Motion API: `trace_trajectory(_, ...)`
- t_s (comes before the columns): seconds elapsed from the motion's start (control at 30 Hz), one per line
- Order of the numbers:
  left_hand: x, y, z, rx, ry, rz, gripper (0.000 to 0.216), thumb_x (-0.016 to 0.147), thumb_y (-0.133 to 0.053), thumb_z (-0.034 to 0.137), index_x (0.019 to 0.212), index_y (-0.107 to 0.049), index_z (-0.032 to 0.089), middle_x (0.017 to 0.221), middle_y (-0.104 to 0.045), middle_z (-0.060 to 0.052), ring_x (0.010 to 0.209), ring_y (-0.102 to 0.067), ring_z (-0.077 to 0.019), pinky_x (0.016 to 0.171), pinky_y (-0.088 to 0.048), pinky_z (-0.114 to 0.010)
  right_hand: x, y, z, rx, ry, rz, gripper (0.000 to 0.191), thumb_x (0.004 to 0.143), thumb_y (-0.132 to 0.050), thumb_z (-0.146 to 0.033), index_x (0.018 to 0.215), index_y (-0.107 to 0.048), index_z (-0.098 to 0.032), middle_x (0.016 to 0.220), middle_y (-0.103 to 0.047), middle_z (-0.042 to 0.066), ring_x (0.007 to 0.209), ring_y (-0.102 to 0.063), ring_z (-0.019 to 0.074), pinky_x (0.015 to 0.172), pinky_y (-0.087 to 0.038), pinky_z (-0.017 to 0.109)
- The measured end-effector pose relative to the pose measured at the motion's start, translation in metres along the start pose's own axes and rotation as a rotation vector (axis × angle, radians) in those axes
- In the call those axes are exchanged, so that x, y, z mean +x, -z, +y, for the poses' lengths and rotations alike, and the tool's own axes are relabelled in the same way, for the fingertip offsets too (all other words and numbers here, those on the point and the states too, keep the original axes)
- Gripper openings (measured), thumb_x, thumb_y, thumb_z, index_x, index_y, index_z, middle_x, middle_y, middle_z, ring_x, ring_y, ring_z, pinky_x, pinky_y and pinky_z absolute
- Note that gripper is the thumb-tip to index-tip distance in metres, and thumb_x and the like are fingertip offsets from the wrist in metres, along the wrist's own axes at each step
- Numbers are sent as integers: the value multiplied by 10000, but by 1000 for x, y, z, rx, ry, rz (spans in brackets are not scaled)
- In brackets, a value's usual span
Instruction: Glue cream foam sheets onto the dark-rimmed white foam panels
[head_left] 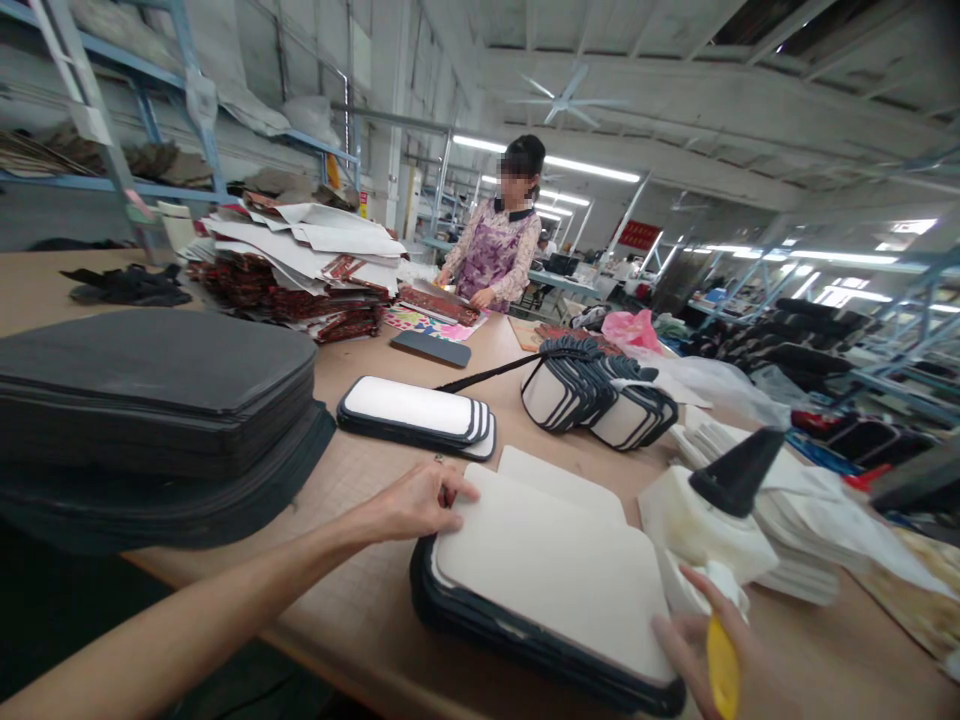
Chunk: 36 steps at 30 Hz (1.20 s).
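My left hand (429, 502) pinches the upper left corner of a white rounded panel (551, 560) between thumb and fingers. This panel lies on a stack of dark, black-edged pieces (517, 640) near the table's front edge. A second white sheet (559, 480) sticks out behind it. My right hand (712, 645), somewhat blurred, is at the panel's right edge and holds a yellow-handled brush (722, 668); the brush's pale head is hard to make out. Just beyond that hand is a white plastic container (694, 525) with a black cone (739, 470) on top.
A tall stack of dark sheets (150, 390) is at left. White-faced pads (412, 408) and a strapped bundle (592, 395) lie farther back. White sheets (795, 520) are piled at right. Across the table, a person (504, 235) handles patterned pieces beside a large pile (300, 260).
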<state>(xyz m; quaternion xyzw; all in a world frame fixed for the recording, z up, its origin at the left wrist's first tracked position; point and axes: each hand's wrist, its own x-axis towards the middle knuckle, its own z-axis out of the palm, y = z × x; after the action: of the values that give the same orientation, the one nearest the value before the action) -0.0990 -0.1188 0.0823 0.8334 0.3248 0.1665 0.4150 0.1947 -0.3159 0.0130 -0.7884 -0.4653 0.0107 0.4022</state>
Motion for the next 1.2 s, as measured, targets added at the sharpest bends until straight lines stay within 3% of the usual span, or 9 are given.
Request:
trace_trajectory(0.23,0,4,5,16,30,-37,446,593,-579,146,1024,-692,135,718,-490,12,658,-485,-136,589,-382,-220,-1,6,-8,10,-34,22,596,716,-516,-534,1215,-481,-210,663,-630,-1,629,-611,197,570,-460,286)
trace_trajectory(0.53,12,5,-3,-64,76,-56,427,565,-585,295,961,-698,183,858,-550,-12,686,-491,-148,600,-404,-221,11,24,-30,156,-106,-145,599,728,-576,-408,1238,-469,-113,637,-621,-20,584,-575,156,616,-465,282)
trace_trajectory(0.97,20,14,-15,-175,108,-111,422,549,-629,327,932,-714,174,827,-624,-19,742,-549,-192,630,-416,-241,14,28,-32,91,-106,-201,517,703,-590,-387,1152,-532,-137,612,-620,-29,585,-580,154,613,-459,268)
trace_trajectory(1.2,21,11,-16,-168,109,-95,429,537,-616,323,916,-712,145,671,-546,11,636,-501,-154,578,-389,-233,14,26,-30,86,-84,-210,498,693,-584,-390,1129,-546,-152,592,-609,-37,564,-575,150,589,-453,262)
